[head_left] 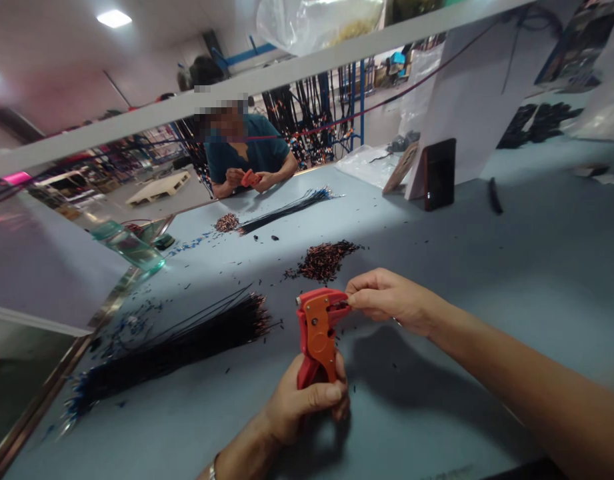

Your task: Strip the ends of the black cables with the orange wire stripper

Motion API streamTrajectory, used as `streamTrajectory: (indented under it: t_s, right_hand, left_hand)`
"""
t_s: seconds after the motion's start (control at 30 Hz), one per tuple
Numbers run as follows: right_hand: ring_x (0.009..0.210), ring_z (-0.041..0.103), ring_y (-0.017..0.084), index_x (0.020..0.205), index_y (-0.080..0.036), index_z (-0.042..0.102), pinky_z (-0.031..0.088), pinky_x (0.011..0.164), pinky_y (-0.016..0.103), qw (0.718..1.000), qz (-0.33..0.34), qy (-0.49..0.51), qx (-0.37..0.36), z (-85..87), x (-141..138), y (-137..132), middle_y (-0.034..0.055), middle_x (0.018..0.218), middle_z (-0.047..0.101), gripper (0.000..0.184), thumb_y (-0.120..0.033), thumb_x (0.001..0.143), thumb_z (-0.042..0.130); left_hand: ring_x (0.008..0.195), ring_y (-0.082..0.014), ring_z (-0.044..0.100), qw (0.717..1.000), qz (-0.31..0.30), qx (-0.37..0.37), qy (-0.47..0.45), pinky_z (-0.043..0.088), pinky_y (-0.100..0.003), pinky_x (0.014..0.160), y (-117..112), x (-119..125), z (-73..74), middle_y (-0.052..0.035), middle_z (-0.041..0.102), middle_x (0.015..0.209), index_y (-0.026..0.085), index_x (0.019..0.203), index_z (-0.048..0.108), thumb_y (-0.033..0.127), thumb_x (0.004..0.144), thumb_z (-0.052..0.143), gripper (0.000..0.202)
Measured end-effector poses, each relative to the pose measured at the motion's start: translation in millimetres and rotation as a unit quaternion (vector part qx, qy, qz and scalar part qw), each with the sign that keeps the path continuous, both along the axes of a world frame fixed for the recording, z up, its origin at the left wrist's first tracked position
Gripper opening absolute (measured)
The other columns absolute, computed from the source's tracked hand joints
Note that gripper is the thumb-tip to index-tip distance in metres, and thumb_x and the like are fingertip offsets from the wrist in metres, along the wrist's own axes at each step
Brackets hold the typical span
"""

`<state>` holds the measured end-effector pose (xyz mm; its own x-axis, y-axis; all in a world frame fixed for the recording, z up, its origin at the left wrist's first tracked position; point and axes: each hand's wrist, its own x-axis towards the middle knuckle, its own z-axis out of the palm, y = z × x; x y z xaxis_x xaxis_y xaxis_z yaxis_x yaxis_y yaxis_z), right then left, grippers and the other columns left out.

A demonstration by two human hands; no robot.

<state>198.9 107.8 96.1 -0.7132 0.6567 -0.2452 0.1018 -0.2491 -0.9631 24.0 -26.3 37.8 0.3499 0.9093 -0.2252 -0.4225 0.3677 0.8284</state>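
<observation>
Left hand [301, 400] is closed around the handles of a red-and-orange wire stripper [317, 330], holding it upright above the near middle of the grey table [511, 267]. Right hand [387, 303] has its fingertips pinched narrow against the right side of the tool's head; what they grip is too small to tell. A bundle of black wires [187, 343] lies to the left, and a pile of dark stripped bits [327, 260] lies just beyond the tool. At the far edge a co-worker's hands [247, 179] hold another red tool.

2 red strippers [317, 333] [250, 178], 2 black wire bundles [187, 343] [287, 210], 2 scrap piles [327, 260] [227, 222].
</observation>
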Motion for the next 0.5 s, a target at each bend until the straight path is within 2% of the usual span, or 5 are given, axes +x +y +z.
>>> streamTrajectory:
  t_s: [0.23,0.5]
  right_hand:
    - [0.042,0.02,0.004,0.059,-0.017,0.054,0.01,0.043,0.023,1.0,0.015,0.001,-0.006,3.0,2.6,-0.7,-0.0106,0.045,0.032,0.021,-0.034,0.064,0.064]
    - [0.041,0.021,0.002,0.058,-0.017,0.05,0.011,0.042,0.022,0.999,0.032,0.026,-0.029,-1.2,7.5,2.5,-0.0107,0.045,0.033,0.028,-0.035,0.065,0.071]
  left_hand:
    - [0.048,-0.0091,0.05,1.0,-0.002,-0.001,0.018,0.038,-0.023,0.049,-2.0,-1.8,-4.4,0.0019,0.054,0.061,0.014,0.086,0.054,0.035,0.069,0.079,0.037]
    - [0.049,-0.0088,0.05,0.999,-0.002,0.005,0.038,0.039,-0.023,0.049,-3.3,-2.4,-5.0,0.0012,0.055,0.062,0.014,0.085,0.054,0.038,0.069,0.08,0.039]
